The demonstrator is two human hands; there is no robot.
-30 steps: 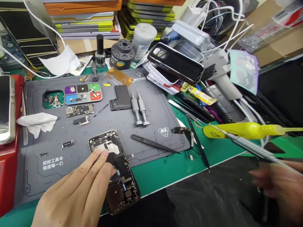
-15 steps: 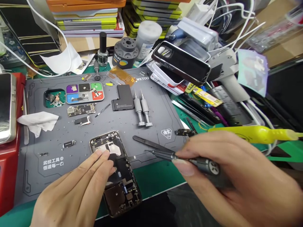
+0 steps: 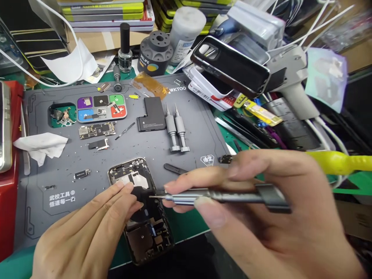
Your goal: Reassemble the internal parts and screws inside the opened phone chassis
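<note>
- From here I count one left hand (image 3: 87,228), one right hand (image 3: 302,228)
- one opened phone (image 3: 148,221)
- two screwdrivers (image 3: 180,126) lying paired, one held screwdriver (image 3: 232,196)
- one black battery (image 3: 152,118)

A green worktop (image 3: 186,223) fills the middle of the view, mostly covered by a grey mat (image 3: 139,149); a thin pale line runs along its front edge (image 3: 190,237). Beneath that edge lies a dark area, and whether it is floor or cloth cannot be told. At the back, a stack of flat boxes (image 3: 103,11) sits on a brown cardboard box (image 3: 84,42), with a dark panel (image 3: 37,40) crossed by pale bands on its left. More brown cardboard (image 3: 358,58) shows at the far right, behind a crowded heap of clutter. The light is white and fairly even, leaving soft shine on plastic surfaces.
</note>
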